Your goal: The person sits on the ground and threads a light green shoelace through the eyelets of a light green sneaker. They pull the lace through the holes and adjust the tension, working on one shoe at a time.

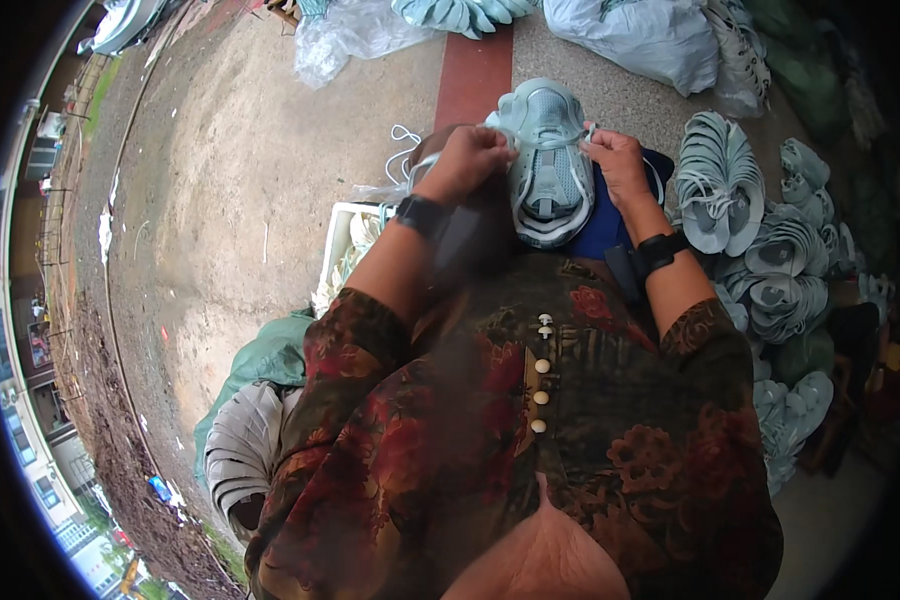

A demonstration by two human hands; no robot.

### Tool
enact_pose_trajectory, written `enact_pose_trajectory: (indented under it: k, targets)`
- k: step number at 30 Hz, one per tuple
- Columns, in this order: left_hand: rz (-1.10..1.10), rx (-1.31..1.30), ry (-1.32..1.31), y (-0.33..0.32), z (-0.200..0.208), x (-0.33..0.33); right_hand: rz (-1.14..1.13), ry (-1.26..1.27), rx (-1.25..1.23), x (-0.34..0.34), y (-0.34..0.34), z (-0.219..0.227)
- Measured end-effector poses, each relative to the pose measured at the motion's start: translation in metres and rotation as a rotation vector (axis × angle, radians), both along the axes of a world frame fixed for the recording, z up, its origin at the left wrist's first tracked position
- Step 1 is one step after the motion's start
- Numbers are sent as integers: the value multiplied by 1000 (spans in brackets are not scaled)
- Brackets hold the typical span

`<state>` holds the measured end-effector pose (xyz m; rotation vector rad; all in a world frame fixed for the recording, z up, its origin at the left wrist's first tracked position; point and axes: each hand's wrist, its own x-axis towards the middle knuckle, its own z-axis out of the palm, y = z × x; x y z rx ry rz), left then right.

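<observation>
A pale blue sneaker upper [550, 178] lies across my lap, its toe pointing away from me and its padded collar towards me. My left hand [470, 158] is closed at its left side, fingertips pinching a shoelace by the eyelets. On the other side my right hand [618, 162] pinches a pale shoelace [590, 132], with a short bit showing above the fingers. White lace loops [404, 138] stick out beyond my left hand. Dark blue cloth [606, 222] is under the upper on the right.
A white box [338, 222] holding pale laces stands by my left forearm. Stacked pale blue uppers [718, 180] and further bundles [785, 265] are piled on the right. Whitish stacked pieces [245, 440] and a green sack [270, 352] sit at lower left. Plastic bags [630, 40] lie ahead.
</observation>
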<state>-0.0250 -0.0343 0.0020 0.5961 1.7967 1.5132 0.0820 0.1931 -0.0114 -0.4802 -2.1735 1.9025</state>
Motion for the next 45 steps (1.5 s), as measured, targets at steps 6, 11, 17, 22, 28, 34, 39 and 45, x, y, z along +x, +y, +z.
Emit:
enact_pose_trajectory:
  k: [6,11,17,22,28,34,39,45]
  targets:
    - [57,-11,132,11,-5,2,-52,-11,402,2,-7,6]
    - [74,61,137,8,-12,6,-29,-88,187,1,-11,6]
    - [56,15,185,9,-4,7,-122,22,779,-5,-20,-5]
    - [92,-20,210,12,-2,12,24,-178,937,-21,-30,18]
    - [144,-34,179,16,2,18,-145,-144,768,-6,-31,21]
    - [186,30,64,13,3,20,-51,-68,1078,16,-52,27]
    - [194,101,23,19,0,19,-76,-60,1032,13,-44,7]
    - [154,-39,179,13,2,17,-200,135,744,14,-40,5]
